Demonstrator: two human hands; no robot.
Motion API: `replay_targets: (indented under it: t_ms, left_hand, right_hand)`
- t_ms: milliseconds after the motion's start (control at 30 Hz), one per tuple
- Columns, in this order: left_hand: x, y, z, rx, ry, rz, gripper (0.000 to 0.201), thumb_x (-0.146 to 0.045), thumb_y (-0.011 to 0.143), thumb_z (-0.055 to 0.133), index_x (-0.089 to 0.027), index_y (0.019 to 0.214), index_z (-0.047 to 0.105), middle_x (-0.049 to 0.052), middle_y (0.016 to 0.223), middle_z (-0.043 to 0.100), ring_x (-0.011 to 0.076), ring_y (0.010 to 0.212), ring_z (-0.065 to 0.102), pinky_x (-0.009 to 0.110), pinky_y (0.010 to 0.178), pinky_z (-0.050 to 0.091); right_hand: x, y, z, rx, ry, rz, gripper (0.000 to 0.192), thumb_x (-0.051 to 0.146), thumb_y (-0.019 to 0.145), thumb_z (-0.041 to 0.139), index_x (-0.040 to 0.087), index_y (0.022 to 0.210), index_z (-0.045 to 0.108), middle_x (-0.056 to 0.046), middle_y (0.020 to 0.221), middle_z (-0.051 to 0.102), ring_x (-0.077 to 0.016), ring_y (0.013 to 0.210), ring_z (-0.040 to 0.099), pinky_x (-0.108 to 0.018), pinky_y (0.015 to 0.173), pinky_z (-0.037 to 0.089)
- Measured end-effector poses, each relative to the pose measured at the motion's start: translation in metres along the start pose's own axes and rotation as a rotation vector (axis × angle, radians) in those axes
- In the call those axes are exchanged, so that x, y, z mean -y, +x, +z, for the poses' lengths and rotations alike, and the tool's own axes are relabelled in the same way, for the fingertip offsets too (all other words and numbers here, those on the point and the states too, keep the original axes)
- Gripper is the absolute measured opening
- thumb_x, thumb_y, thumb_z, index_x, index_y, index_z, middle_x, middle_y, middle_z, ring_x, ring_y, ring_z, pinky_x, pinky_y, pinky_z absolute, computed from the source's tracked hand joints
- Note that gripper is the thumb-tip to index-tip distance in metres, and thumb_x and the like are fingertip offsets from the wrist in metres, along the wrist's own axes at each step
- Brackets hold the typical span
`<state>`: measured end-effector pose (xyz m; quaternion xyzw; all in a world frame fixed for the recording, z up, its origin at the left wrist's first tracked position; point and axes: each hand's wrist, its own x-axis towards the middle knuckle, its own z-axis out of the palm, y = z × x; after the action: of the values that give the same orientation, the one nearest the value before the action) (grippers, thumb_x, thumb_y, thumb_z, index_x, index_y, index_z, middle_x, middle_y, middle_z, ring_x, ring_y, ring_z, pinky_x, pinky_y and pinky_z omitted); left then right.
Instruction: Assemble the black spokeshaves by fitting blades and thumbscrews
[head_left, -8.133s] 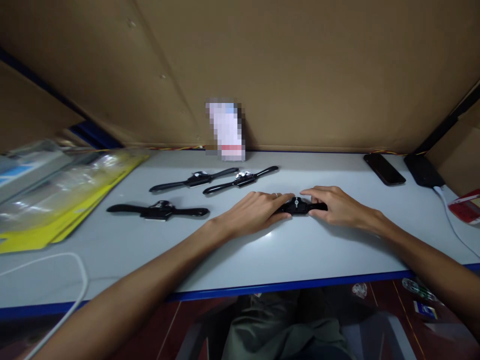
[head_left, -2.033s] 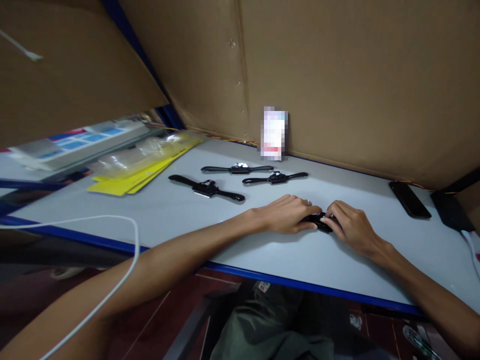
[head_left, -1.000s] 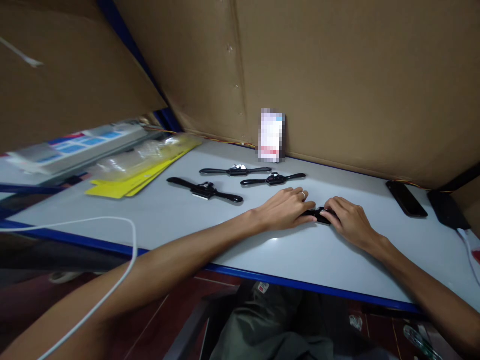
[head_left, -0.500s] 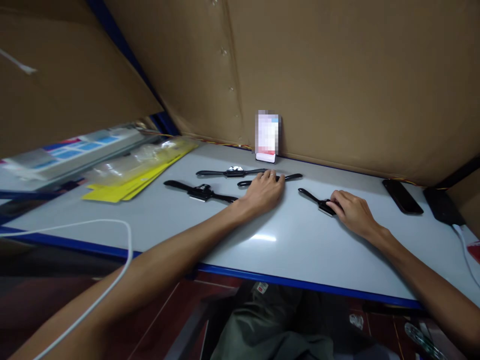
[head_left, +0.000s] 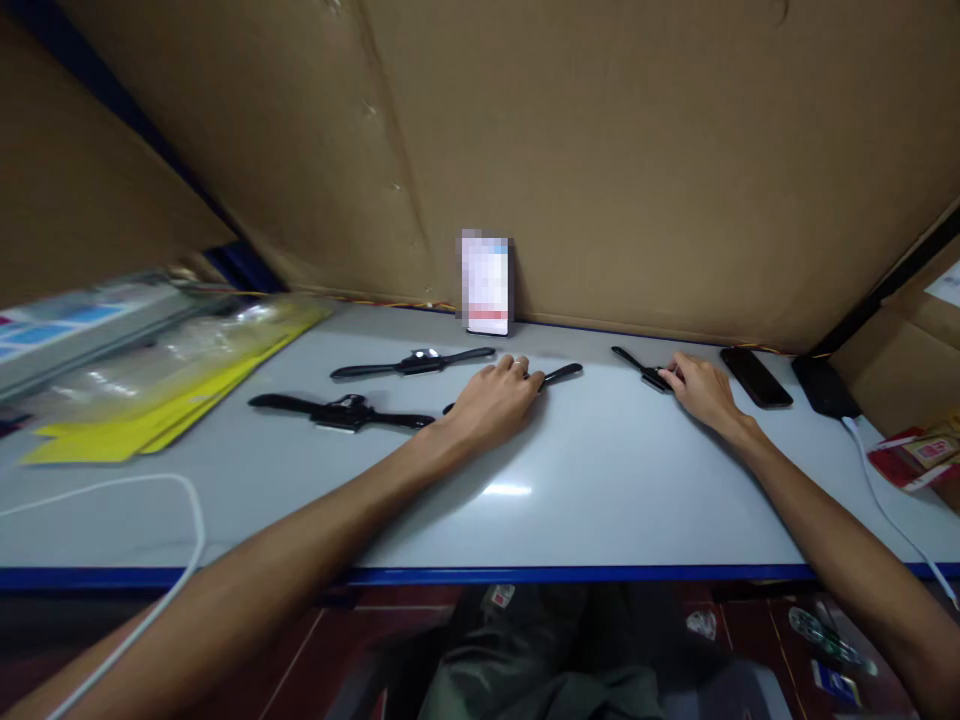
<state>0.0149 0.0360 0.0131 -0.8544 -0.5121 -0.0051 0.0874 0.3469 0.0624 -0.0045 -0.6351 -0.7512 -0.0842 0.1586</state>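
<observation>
Spokeshave (head_left: 654,377), black, sits at the right of the white table (head_left: 600,490); right hand (head_left: 701,388) has thumb and fingers clamped at its right end, other handle sticking out up-left. Left hand (head_left: 496,400) is over a second spokeshave (head_left: 564,374), hiding its middle; can't tell if fingers grip it. Further left: rear spokeshave (head_left: 421,362) and front spokeshave (head_left: 341,412), lying apart. Dark phone (head_left: 756,378) flat just beside right hand. Lit phone (head_left: 487,285) stands by the cardboard wall (head_left: 637,180).

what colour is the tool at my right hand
The tool at your right hand is black; the head view shows it best.
</observation>
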Motion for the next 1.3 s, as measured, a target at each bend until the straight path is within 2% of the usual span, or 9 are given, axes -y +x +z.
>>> replay_targets:
  t_ms: [200,333,467,567,667,833,967,1100,1300]
  left_hand:
    - [-0.021,-0.007,0.003,-0.057,-0.275,0.239,0.045,-0.028,0.101,0.045,-0.021,0.145,0.050,0.013,0.128,0.060,0.0265,0.113,0.060,0.036,0.083,0.052]
    - [-0.034,-0.013,0.002,-0.099,-0.362,0.316,0.055,-0.035,0.100,0.052,-0.021,0.152,0.038,0.012,0.127,0.059,0.0245,0.106,0.062,0.036,0.083,0.053]
    - [-0.030,-0.013,-0.001,-0.065,-0.284,0.344,0.053,-0.047,0.098,0.057,-0.017,0.141,0.047,0.012,0.118,0.062,0.0271,0.104,0.062,0.038,0.081,0.050]
    - [-0.023,-0.011,-0.004,-0.004,-0.233,0.319,0.043,-0.054,0.099,0.053,-0.016,0.120,0.057,0.011,0.111,0.064,0.0255,0.092,0.063,0.036,0.072,0.046]
    - [-0.022,-0.011,-0.005,0.035,-0.219,0.315,0.040,-0.055,0.100,0.050,-0.016,0.108,0.057,0.010,0.103,0.066,0.0230,0.081,0.062,0.034,0.063,0.039]
    - [-0.025,-0.011,-0.004,0.032,-0.211,0.336,0.039,-0.056,0.102,0.048,-0.017,0.104,0.056,0.009,0.098,0.067,0.0218,0.075,0.061,0.033,0.059,0.030]
    - [-0.024,-0.011,-0.003,0.019,-0.203,0.352,0.039,-0.056,0.103,0.047,-0.018,0.103,0.056,0.009,0.098,0.068,0.0221,0.076,0.062,0.033,0.058,0.029]
    - [-0.024,-0.011,-0.004,0.022,-0.203,0.351,0.039,-0.056,0.102,0.048,-0.018,0.102,0.056,0.009,0.098,0.068,0.0220,0.077,0.062,0.033,0.059,0.029]
    - [-0.023,-0.011,-0.004,0.020,-0.208,0.364,0.037,-0.054,0.103,0.048,-0.017,0.103,0.056,0.009,0.098,0.067,0.0214,0.076,0.061,0.034,0.059,0.027]
  right_hand:
    - [-0.009,0.006,0.005,-0.022,-0.030,0.062,0.017,0.035,0.099,0.057,0.020,0.102,0.067,-0.010,0.103,0.076,-0.0251,0.084,0.067,-0.031,0.062,0.032]
    - [-0.009,0.007,0.003,-0.021,-0.033,0.070,0.018,0.036,0.099,0.058,0.021,0.102,0.067,-0.009,0.104,0.077,-0.0248,0.084,0.068,-0.031,0.063,0.033]
    - [-0.008,0.006,0.000,-0.025,-0.033,0.079,0.021,0.037,0.101,0.055,0.021,0.102,0.068,-0.009,0.105,0.077,-0.0245,0.085,0.068,-0.031,0.062,0.032]
    - [-0.007,0.006,-0.002,-0.036,-0.032,0.082,0.023,0.037,0.102,0.053,0.021,0.103,0.069,-0.009,0.104,0.077,-0.0245,0.086,0.068,-0.031,0.062,0.032]
    - [-0.006,0.007,-0.003,-0.025,0.002,0.068,0.025,0.042,0.099,0.057,0.021,0.102,0.071,-0.008,0.099,0.076,-0.0241,0.086,0.067,-0.031,0.065,0.036]
    - [-0.003,0.006,-0.003,0.066,0.017,0.012,0.030,0.046,0.092,0.066,0.019,0.104,0.072,-0.008,0.100,0.072,-0.0247,0.089,0.065,-0.032,0.069,0.041]
    - [-0.002,0.006,-0.004,0.092,-0.036,-0.013,0.027,0.041,0.096,0.060,0.018,0.106,0.070,-0.011,0.108,0.071,-0.0261,0.095,0.065,-0.033,0.073,0.043]
    - [0.002,0.004,-0.006,0.111,-0.110,-0.051,0.030,0.038,0.100,0.055,0.017,0.117,0.067,-0.014,0.117,0.069,-0.0289,0.104,0.064,-0.035,0.078,0.044]
    - [0.008,0.003,-0.012,0.147,-0.191,-0.063,0.030,0.035,0.102,0.050,0.016,0.120,0.066,-0.015,0.116,0.069,-0.0292,0.103,0.064,-0.036,0.081,0.045]
